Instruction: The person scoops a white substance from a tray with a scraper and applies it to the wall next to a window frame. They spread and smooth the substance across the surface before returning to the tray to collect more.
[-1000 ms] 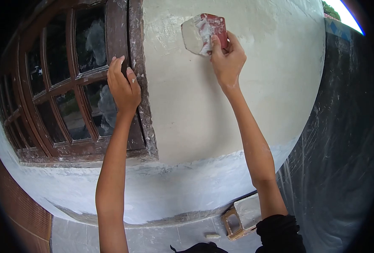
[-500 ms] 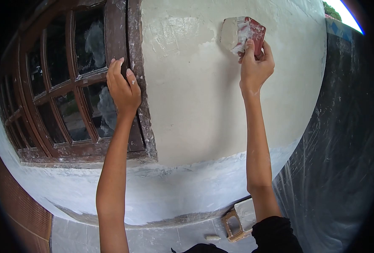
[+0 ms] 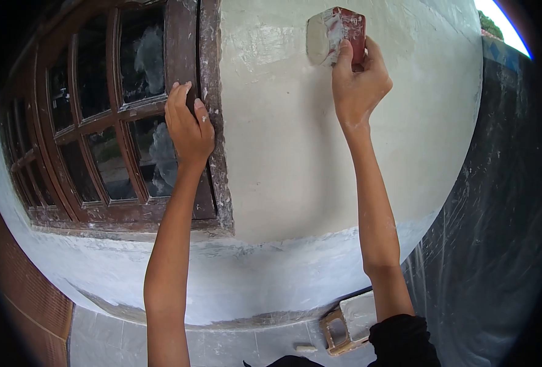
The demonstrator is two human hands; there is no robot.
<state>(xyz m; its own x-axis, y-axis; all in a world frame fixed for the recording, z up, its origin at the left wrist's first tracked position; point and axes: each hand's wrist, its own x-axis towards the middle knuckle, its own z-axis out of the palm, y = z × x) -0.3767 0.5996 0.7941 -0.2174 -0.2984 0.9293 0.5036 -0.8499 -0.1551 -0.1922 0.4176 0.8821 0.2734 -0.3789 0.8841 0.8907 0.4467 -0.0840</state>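
My right hand grips a red putty spreader high on the wall, thumb in front and fingers behind. Thick cream putty coats the spreader's left side, which lies against or very near the wall; the exact contact cannot be made out. Shiny wet streaks show on the plaster left of it. My left hand rests on the brown wooden window frame, fingers stretched out and thumb apart, holding nothing. White smears mark its thumb and the frame's edge.
Glass panes with white smudges fill the window at left. Below the wall, a wooden-edged container and a pale board stand on grey floor tiles, near a small light block. Dark plastic sheeting hangs at right.
The spreader and my right hand have moved left and upward along the wall. My left hand stays on the window frame, while the view has shifted slightly.
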